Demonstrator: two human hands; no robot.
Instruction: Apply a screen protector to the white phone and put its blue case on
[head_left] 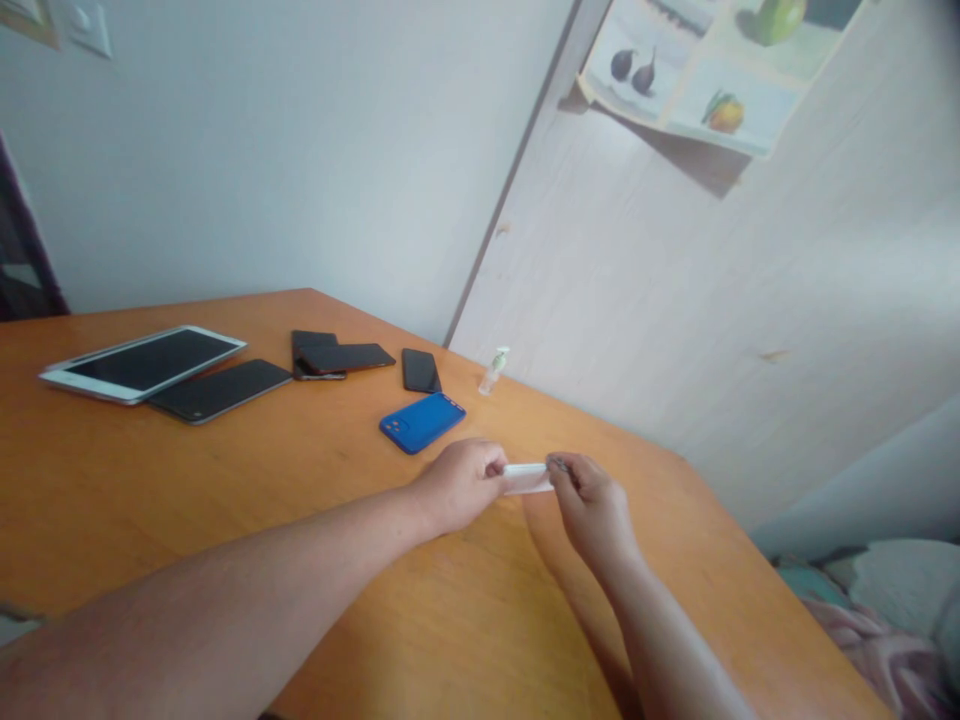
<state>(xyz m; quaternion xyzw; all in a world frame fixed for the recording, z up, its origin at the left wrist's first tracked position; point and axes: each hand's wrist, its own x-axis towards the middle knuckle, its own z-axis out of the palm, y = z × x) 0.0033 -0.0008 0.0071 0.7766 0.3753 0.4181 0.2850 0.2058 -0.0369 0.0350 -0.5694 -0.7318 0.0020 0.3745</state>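
Both hands meet over the orange wooden table (315, 590), pinching one small white flat packet (527, 478) between them. My left hand (459, 482) grips its left end with fingers curled. My right hand (589, 505) pinches its right end between thumb and fingertips. The packet is held just above the tabletop. A phone in a blue case (422, 421) lies face down just beyond my left hand.
Farther left lie a white tablet (142, 362), a dark tablet (220, 389), two stacked black phones (334, 356) and another black phone (420, 370). A small clear spray bottle (494, 370) stands near the far edge. Walls stand behind, and bedding (885, 610) lies at the right.
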